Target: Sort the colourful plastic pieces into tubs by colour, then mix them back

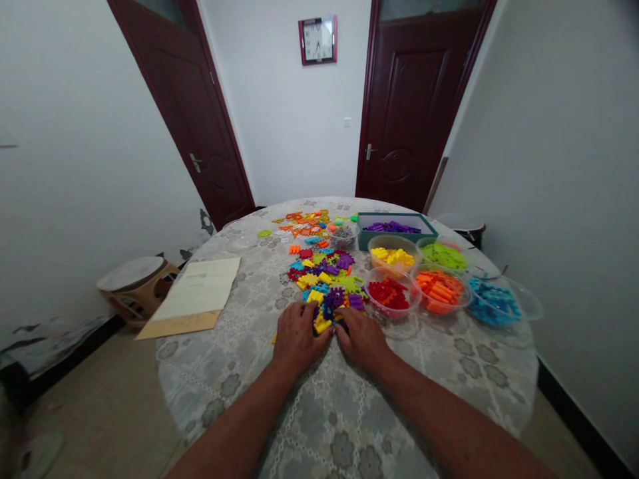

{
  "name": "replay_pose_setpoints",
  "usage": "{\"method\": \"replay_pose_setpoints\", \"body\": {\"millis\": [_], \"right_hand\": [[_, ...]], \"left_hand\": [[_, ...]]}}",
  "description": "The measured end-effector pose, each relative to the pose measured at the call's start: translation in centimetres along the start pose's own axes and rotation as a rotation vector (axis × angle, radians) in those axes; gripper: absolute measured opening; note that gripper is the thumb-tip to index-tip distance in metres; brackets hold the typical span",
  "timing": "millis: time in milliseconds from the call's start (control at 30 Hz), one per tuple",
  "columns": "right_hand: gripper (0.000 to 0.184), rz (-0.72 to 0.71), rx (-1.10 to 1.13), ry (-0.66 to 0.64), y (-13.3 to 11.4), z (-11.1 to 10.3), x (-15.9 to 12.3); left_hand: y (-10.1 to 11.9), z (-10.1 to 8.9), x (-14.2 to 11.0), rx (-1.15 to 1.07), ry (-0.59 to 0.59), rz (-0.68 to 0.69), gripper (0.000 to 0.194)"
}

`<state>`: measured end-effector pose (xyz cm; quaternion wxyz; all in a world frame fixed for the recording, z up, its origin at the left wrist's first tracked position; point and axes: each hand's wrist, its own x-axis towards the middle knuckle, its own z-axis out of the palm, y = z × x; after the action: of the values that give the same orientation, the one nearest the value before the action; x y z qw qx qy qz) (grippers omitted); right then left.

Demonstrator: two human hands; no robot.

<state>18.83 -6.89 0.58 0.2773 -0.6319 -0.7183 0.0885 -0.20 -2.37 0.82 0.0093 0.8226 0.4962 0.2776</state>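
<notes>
My left hand (299, 338) rests at the near edge of a heap of plastic building pieces (327, 273). Its fingers curl around a yellow building piece (322, 324), with the thumb along the near side. Close beside it, my right hand (363, 336) is closed, thumb and fingertips together at the heap's edge. Whatever lies between those right fingertips is mostly hidden. A dark purple gear-shaped piece (334, 298) shows just beyond both hands. Red, blue, green and yellow pieces lie jumbled behind it.
Clear bowls hold sorted pieces: red (388, 294), orange (439, 290), yellow (392, 257), green (443, 255) and blue (495, 301). A green box (397, 241) of purple pieces stands behind. Paper sheets (200, 287) lie left on the round table (239, 386). A stool (134, 283) stands beyond.
</notes>
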Motion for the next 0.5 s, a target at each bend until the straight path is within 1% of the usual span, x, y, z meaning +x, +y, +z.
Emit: {"method": "replay_pose_setpoints", "body": {"millis": [67, 233, 400, 500], "right_hand": [[0.031, 0.007, 0.008, -0.007, -0.2, -0.2, 0.0], [0.031, 0.022, 0.013, -0.024, -0.5, -0.4, 0.1], [0.034, 0.017, 0.029, -0.048, 0.0, 0.0, 0.1], [0.033, 0.012, 0.045, -0.06, 0.4, 0.2, 0.1]], "left_hand": [[-0.1, -0.1, 0.0, -0.01, -0.006, 0.003, 0.052], [-0.7, 0.2, 0.0, -0.067, 0.017, 0.0, 0.05], [-1.4, 0.7, 0.1, -0.108, 0.032, -0.033, 0.049], [-1.4, 0.7, 0.2, -0.144, 0.033, -0.072, 0.047]]}}
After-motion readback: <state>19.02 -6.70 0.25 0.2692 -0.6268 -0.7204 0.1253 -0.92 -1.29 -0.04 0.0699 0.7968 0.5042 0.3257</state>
